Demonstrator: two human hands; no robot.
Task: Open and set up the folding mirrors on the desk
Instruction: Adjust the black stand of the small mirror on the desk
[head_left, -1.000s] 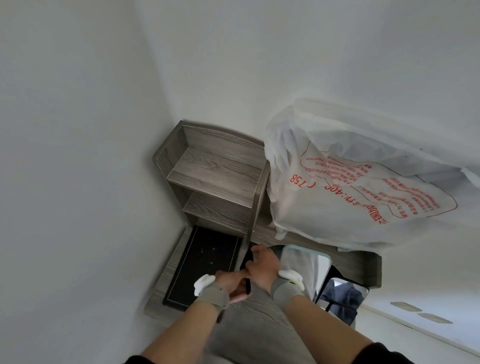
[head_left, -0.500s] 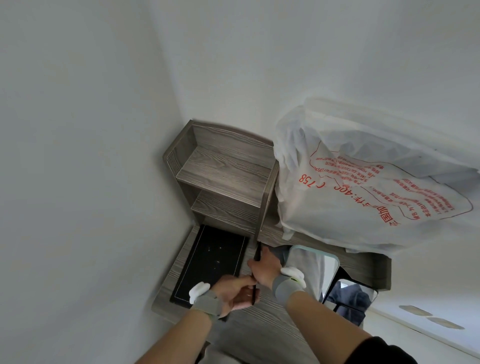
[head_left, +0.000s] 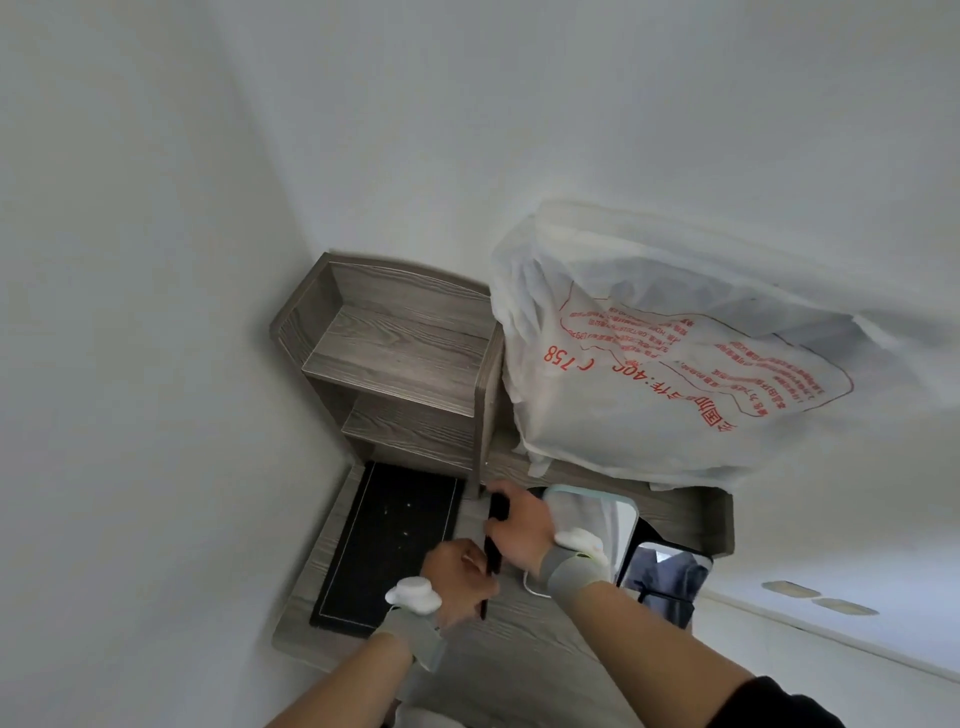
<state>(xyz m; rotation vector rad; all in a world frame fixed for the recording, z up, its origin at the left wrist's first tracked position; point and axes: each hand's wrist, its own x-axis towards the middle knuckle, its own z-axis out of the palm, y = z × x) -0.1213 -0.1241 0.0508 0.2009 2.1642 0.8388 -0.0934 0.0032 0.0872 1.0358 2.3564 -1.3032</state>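
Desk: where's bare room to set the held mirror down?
Free: desk strip at the near edge, right of the black mat; both shelf tiers. Crowded: back right, where the pale mirror and dark mirror stand by the bag.

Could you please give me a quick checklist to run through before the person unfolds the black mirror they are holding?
1. Grip on the black folding mirror: ok; the left hand holds its lower part, the right hand its upper part.
2. Mirror unfolded: not ok; seen edge-on, it looks like one thin slab.
3. Bare desk in front to stand it on: ok.
4. Clearance from the white-framed mirror: cannot tell; the right wrist overlaps it in this view.
5. Black-framed mirror standing: ok.
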